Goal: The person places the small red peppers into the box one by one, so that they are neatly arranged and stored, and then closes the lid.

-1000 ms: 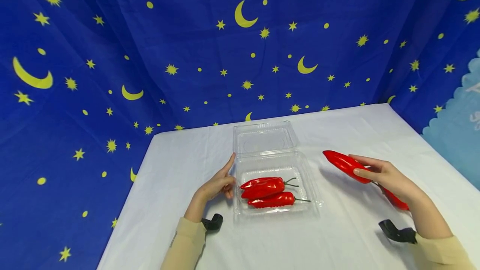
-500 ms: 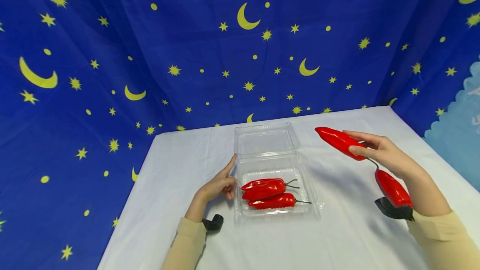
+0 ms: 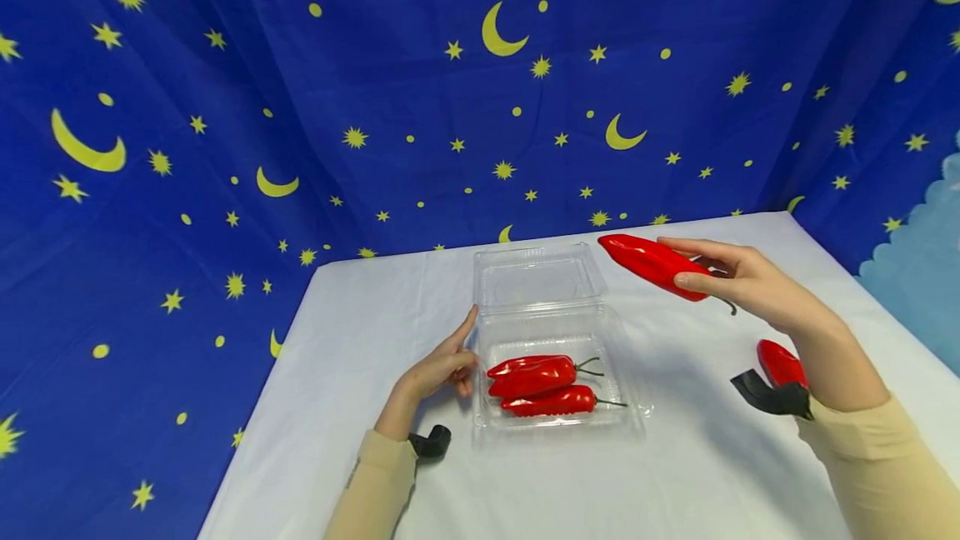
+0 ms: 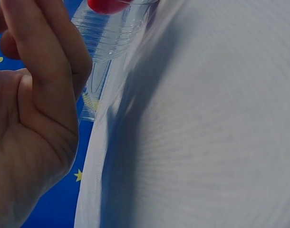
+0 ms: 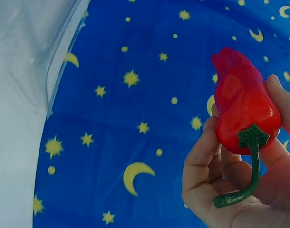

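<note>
In the head view my right hand (image 3: 750, 277) holds a red chili pepper (image 3: 648, 263) above the table, pinched between thumb and fingers near its stem end. The right wrist view shows its curved green stem (image 5: 252, 166) pointing back toward the palm. My left hand (image 3: 438, 369) is at the left edge of a clear plastic clamshell container (image 3: 615, 348), with one finger extended along the edge near the hinge. Several red peppers (image 3: 551, 401) lie in the container's base, stems to the right. The container's lid (image 3: 536, 280) lies folded back behind it.
Another red pepper (image 3: 782, 361) lies on the right side of the white-covered table (image 3: 555, 490), partly hidden by the right forearm and a black wrist mount (image 3: 772, 394). A blue curtain (image 3: 420, 98) with yellow moons and stars surrounds the table's back and sides.
My right hand has lifted the pepper and moved it leftward and farther back, uncovering part of the other pepper on the table. The left hand and container stay in place; the head view shifts slightly.
</note>
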Demonstrator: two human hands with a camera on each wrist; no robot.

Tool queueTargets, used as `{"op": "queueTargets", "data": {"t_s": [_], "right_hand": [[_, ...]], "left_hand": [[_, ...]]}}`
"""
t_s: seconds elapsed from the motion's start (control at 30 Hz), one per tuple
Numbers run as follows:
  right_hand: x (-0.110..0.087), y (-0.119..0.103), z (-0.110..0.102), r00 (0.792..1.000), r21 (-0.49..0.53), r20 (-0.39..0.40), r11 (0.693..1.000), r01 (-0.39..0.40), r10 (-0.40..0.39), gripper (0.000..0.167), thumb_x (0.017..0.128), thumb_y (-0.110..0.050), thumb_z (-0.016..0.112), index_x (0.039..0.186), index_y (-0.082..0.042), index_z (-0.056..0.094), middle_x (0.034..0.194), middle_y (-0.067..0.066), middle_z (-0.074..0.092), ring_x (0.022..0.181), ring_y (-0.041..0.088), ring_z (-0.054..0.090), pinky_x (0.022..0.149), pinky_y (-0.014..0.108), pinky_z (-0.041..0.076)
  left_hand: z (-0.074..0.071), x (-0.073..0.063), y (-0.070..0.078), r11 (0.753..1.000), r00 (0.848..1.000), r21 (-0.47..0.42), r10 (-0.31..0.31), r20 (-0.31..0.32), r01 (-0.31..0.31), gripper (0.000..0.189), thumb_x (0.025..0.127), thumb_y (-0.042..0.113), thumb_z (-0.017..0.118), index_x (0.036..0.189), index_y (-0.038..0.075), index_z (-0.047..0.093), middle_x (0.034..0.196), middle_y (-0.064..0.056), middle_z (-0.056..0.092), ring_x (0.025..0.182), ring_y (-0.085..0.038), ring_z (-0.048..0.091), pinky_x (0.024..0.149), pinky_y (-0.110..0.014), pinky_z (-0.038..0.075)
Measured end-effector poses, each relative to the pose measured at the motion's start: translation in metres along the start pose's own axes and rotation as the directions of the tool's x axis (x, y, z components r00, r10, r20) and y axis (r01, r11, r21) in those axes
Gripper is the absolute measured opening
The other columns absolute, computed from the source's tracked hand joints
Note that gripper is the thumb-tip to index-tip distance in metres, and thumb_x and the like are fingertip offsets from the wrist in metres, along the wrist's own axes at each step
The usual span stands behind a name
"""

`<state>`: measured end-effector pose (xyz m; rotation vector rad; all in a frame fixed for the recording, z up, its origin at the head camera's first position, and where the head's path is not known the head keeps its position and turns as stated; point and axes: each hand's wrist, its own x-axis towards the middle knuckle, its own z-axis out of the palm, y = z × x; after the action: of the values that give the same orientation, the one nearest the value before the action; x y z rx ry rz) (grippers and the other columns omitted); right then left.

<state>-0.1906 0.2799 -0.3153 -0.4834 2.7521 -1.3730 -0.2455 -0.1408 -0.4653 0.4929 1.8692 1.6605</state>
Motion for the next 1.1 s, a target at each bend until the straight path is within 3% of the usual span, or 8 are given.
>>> {"op": "queueTargets", "data": {"t_s": [0.13,0.37,0.6,0.73,0.87,1.1], "right_hand": [[0.012,-0.008,0.010,0.999,0.053,0.042,0.999,0.010,-0.012,0.053,0.092,-0.024,0.061,0.141,-0.011,0.045,0.129,0.015,0.048,0.094,0.024,0.055,0.072,0.028,0.052],[0.037,-0.013,0.039,0.984,0.189,0.137,0.978,0.087,-0.114,0.049,0.090,-0.014,0.063,0.136,-0.006,0.050,0.122,0.017,0.052,0.087,0.028,0.059,0.067,0.031,0.054],[0.062,-0.012,0.066,0.962,0.190,0.238,0.978,0.092,-0.137,0.050,0.087,-0.015,0.066,0.135,-0.007,0.053,0.118,0.015,0.055,0.080,0.027,0.048,0.055,0.025,0.042],[0.073,-0.008,0.080,0.945,0.207,0.303,0.977,0.056,-0.119,0.050,0.087,-0.015,0.067,0.134,-0.007,0.054,0.121,0.014,0.056,0.091,0.028,0.049,0.067,0.027,0.049],[0.082,-0.003,0.093,0.927,0.205,0.358,0.978,0.039,-0.112,0.050,0.087,-0.017,0.067,0.134,-0.007,0.054,0.130,0.013,0.052,0.108,0.029,0.050,0.083,0.037,0.050],[0.091,0.002,0.109,0.906,0.189,0.413,0.982,0.018,-0.096,0.050,0.087,-0.019,0.067,0.133,-0.007,0.055,0.130,0.014,0.053,0.116,0.031,0.048,0.090,0.043,0.048]], "left_hand": [[0.000,-0.001,0.000,1.000,1.000,0.000,-0.005,-0.005,0.005,0.090,0.083,0.006,0.048,0.152,0.031,-0.003,0.054,-0.003,0.039,0.044,-0.016,0.055,0.045,-0.028,0.052],[0.000,0.001,0.001,1.000,1.000,-0.003,-0.014,-0.007,0.014,0.091,0.083,0.003,0.048,0.152,0.031,-0.004,0.054,-0.003,0.039,0.043,-0.015,0.055,0.044,-0.028,0.052],[0.000,0.000,0.001,1.000,1.000,-0.012,-0.013,-0.012,0.013,0.090,0.083,0.003,0.047,0.152,0.031,-0.004,0.054,-0.003,0.039,0.043,-0.015,0.055,0.044,-0.028,0.052],[-0.001,0.001,0.000,1.000,1.000,-0.015,-0.012,-0.008,0.012,0.090,0.083,0.003,0.047,0.152,0.031,-0.004,0.054,-0.004,0.040,0.042,-0.015,0.054,0.044,-0.028,0.052],[-0.001,0.000,-0.001,1.000,1.000,-0.010,-0.018,-0.008,0.018,0.090,0.083,0.004,0.048,0.152,0.031,-0.003,0.054,-0.003,0.040,0.042,-0.015,0.054,0.044,-0.027,0.052],[0.000,0.000,0.000,1.000,1.000,-0.007,-0.017,-0.006,0.017,0.089,0.083,0.004,0.046,0.152,0.030,-0.004,0.053,-0.004,0.040,0.041,-0.014,0.054,0.044,-0.027,0.052]]}}
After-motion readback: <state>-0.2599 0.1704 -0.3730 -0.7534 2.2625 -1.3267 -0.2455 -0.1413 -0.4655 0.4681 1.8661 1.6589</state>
